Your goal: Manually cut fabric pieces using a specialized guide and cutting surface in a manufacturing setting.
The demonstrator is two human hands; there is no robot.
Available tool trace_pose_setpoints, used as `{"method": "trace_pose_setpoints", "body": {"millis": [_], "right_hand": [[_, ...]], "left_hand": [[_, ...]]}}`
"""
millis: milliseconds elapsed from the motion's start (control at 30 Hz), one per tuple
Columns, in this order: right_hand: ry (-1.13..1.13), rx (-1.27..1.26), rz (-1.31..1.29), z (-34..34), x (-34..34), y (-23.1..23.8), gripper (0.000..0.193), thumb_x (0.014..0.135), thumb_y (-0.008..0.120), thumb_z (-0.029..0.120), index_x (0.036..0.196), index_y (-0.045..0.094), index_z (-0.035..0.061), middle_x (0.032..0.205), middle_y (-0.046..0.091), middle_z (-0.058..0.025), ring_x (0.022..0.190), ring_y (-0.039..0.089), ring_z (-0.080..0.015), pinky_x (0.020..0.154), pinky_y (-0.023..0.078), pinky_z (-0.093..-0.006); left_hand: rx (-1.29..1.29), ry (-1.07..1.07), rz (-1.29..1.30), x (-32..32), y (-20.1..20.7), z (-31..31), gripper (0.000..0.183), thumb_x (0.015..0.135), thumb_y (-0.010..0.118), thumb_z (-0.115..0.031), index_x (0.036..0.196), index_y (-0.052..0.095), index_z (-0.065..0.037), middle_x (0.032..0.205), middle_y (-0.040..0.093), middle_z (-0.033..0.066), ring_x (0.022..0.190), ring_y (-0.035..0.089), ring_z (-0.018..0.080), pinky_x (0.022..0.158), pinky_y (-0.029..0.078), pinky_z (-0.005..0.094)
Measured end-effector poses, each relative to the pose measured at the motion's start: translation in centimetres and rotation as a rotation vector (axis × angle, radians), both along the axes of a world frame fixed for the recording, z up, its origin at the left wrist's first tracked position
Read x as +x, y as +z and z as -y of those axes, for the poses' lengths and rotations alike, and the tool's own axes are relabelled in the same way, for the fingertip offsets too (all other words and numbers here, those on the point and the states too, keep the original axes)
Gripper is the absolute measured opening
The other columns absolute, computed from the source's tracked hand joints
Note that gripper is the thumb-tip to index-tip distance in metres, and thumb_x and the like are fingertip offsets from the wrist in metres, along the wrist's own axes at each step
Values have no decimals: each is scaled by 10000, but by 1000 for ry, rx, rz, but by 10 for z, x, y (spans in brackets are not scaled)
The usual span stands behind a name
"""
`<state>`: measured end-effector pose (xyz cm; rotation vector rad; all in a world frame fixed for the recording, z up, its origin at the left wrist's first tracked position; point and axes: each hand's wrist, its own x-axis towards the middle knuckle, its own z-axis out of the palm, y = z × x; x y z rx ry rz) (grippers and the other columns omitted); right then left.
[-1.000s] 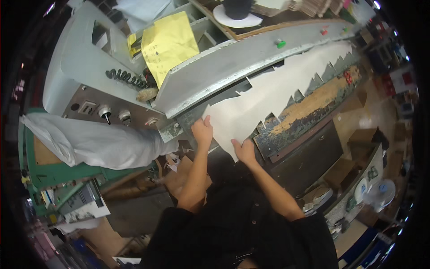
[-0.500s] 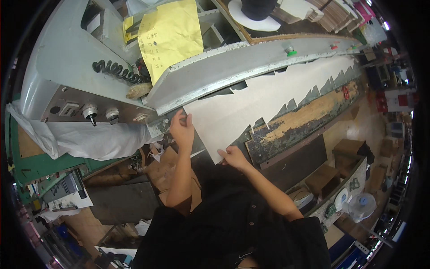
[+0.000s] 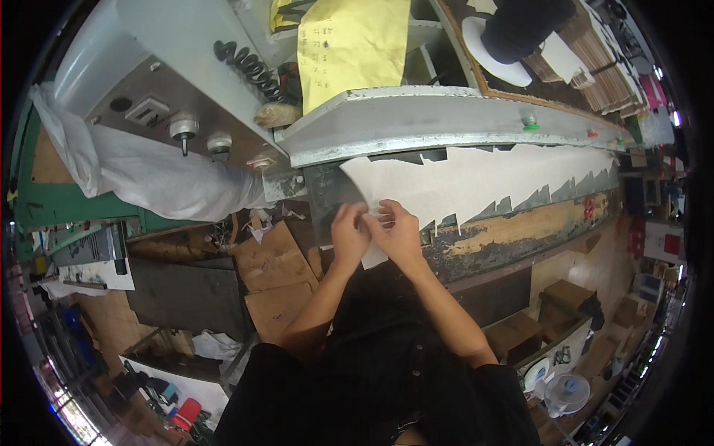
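Note:
A long off-white sheet (image 3: 476, 178) with notched, sawtooth-like cut edges lies along the grey machine's dark bed. Its near left end is bent, with a curled corner standing up. My left hand (image 3: 349, 238) and my right hand (image 3: 398, 234) meet at this near edge, fingers curled and pinching the sheet close together. A pale flap of the sheet (image 3: 374, 257) hangs below the hands. The fingertips partly cover the pinched spot, so I cannot tell whether the sheet is folded or torn there.
Behind the bed runs a grey metal beam (image 3: 387, 123) with a green button (image 3: 530, 126). Yellow paper (image 3: 349, 52) hangs over it. A control panel with knobs (image 3: 182, 128) is at left, a worn wooden board (image 3: 520, 230) along the bed's front, and cardboard (image 3: 275, 260) below left.
My left hand has moved from the sheet's far left corner to beside my right hand. The sheet's end has gone from flat to bent. The whole view has shifted.

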<state>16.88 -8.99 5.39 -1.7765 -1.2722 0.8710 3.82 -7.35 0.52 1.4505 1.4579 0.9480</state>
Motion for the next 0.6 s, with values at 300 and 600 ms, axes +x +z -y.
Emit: {"method": "trace_pose_setpoints", "body": {"millis": [300,600], "right_hand": [[-117,-73,112,-7,10,-13,290,1020,762,206,914,756,-63,756,778,-187,667,773,-269,649,581,-390],[41,-142,-529,5,26,-61,264,1123,658,179,1216,743,-53,1071,808,-129,903,763,-170,813,623,-326]], "left_hand": [[239,31,127,7,3,6,215,925,758,3,1137,789,19,1048,753,160,879,769,316,819,611,363],[223,-74,20,-8,11,-12,273,913,797,-157,1129,779,10,1109,753,204,955,738,427,875,591,487]]}}
